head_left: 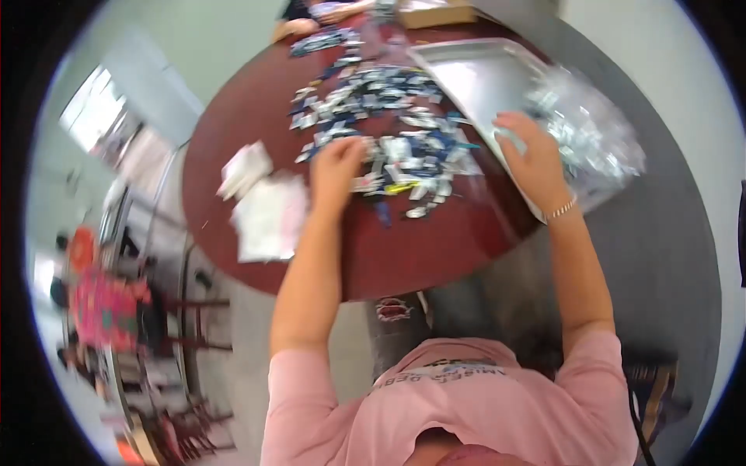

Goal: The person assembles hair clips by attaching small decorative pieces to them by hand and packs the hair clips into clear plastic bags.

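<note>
A heap of small dark blue and white flat pieces spreads over the round red-brown table; blur hides their exact kind. At the heap's near left edge is my left hand, its fingers pinched together. Whatever those fingers hold, if anything, is too small to make out. Over the near part of the metal tray hovers my right hand, thumb and fingers apart and nothing visible between them. A clear plastic bag with small shiny pieces in it lies on the tray's right side, just beyond that hand.
White stacked packets or sheets lie on the table's left. A yellow piece shows in the heap. Across the table are another person's arms and a cardboard box. More people and chairs are in the left background.
</note>
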The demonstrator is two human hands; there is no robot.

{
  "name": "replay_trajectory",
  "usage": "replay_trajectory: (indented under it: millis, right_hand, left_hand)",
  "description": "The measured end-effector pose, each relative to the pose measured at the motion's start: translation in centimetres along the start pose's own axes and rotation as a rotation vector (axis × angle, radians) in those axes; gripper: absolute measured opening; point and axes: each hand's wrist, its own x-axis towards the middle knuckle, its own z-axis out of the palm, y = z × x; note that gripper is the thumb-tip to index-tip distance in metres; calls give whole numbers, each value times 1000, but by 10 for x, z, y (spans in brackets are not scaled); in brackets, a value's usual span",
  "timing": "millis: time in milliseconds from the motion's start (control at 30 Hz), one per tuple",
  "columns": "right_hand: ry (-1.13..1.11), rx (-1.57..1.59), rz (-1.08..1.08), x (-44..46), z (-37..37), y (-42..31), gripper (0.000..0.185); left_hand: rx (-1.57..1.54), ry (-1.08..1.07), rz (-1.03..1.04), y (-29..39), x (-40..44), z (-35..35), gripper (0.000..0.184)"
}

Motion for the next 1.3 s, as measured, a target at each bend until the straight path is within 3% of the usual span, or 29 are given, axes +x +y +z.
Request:
replay_trajectory:
  millis: [33, 133, 300, 333, 433, 533, 667, 833, 933, 1067, 1300]
  right_hand:
    - [-60, 101, -24, 4, 20, -17, 22]
    - [-247, 121, -123, 10, 84, -36, 26]
    - [-334, 201, -191, 31, 155, -40, 26]
    - [-359, 195, -170, 33, 163, -38, 26]
    - [-255, 293, -191, 28, 180, -32, 24]
    - [-236, 366, -169, 15, 175, -29, 22]
    - [-241, 387, -151, 16, 165, -30, 19]
    - [-339, 474, -121, 17, 159, -33, 15]
    - [-383, 537, -114, 17, 158, -33, 13]
    - [-389, 507, -111, 18, 160, -27, 12]
    - [-351, 451, -154, 22, 154, -27, 13]
  left_hand:
    - [59, -11, -85, 26, -10, 5, 26]
    - [258, -33, 192, 15, -10, 13, 21]
    - [539, -71, 92, 39, -58, -9, 19]
    - [716, -49, 136, 36, -69, -21, 20]
    - [1002, 95, 264, 30, -106, -55, 29]
    - [1158, 164, 220, 45, -138, -78, 33]
    - [1232, 201, 197, 44, -159, -88, 33]
    - [1321, 39, 99, 41, -153, -89, 29]
    - [1392, 30, 213, 29, -141, -93, 25]
    - [1351, 13, 107, 23, -131, -93, 30]
    - [1495, -95, 213, 53, -149, -104, 37]
